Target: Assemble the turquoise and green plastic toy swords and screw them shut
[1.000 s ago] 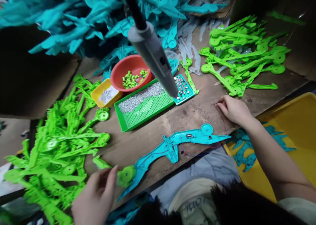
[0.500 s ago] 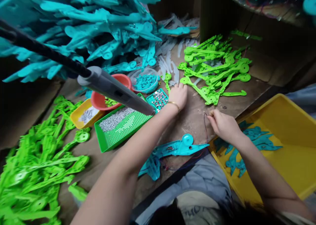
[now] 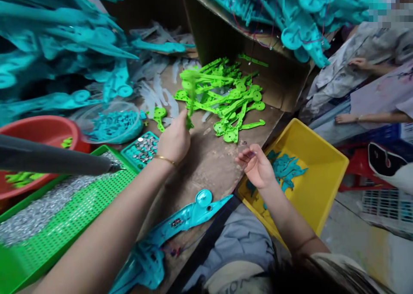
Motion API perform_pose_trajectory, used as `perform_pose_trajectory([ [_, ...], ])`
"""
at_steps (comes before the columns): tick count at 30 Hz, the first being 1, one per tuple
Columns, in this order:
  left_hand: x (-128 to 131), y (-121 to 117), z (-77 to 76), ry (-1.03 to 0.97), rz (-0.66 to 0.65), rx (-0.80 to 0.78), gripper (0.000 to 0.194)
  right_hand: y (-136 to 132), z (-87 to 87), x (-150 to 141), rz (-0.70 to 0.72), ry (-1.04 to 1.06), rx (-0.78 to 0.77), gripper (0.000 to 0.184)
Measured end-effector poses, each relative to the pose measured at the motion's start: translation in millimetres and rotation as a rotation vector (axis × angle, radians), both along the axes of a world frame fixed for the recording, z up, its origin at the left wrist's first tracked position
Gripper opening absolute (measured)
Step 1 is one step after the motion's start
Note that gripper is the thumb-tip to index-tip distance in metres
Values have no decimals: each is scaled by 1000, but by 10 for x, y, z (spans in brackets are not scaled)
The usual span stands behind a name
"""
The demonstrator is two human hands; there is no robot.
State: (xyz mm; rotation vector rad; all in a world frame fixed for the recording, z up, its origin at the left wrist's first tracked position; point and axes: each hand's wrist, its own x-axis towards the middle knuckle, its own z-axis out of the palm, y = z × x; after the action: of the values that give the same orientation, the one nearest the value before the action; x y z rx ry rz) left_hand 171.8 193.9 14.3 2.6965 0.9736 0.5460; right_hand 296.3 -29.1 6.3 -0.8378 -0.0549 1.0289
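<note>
At bench [image 3: 209, 165] | left hand [image 3: 174, 137] gripping green part [image 3: 192, 94] | right hand [image 3: 258, 167] curled

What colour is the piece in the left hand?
Bright green; the piece, slightly blurred in the left hand, shows best in the head view.

The green part [image 3: 192, 89] in the left hand [image 3: 174, 138] is blurred; the turquoise piece [image 3: 190, 214] runs off the bottom edge, the red bowl [image 3: 66, 127] off the left. Anything the right hand [image 3: 258, 167] pinches seems too small to tell.
</note>
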Motion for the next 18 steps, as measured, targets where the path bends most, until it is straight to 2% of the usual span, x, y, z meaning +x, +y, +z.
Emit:
perform_pose_trajectory([
  [2,-249,-261,90,-237,81,-116,59,-166,156,7,66,64,18,34],
  [4,-534,-550,175,-404,105,-311,61,-408,281,9,194,44,24,28],
  [6,-816,-811,228,-436,55,-550,51,-643,308,4,282,-87,-39,23],
  [8,-1060,-999,231,-373,-28,-715,35,-803,211,-38,348,-300,-195,18],
  [10,-1247,-1111,188,-297,-112,-736,30,-871,30,-152,422,-529,-373,23],
  [12,-1364,-1169,123,-244,-181,-676,38,-868,-153,-323,492,-703,-487,32],
  [15,-1407,-1216,28,-180,-268,-620,58,-791,-312,-563,501,-831,-518,39],
  [18,-1355,-1256,-49,-135,-312,-564,53,-686,-341,-673,422,-900,-526,35],
])
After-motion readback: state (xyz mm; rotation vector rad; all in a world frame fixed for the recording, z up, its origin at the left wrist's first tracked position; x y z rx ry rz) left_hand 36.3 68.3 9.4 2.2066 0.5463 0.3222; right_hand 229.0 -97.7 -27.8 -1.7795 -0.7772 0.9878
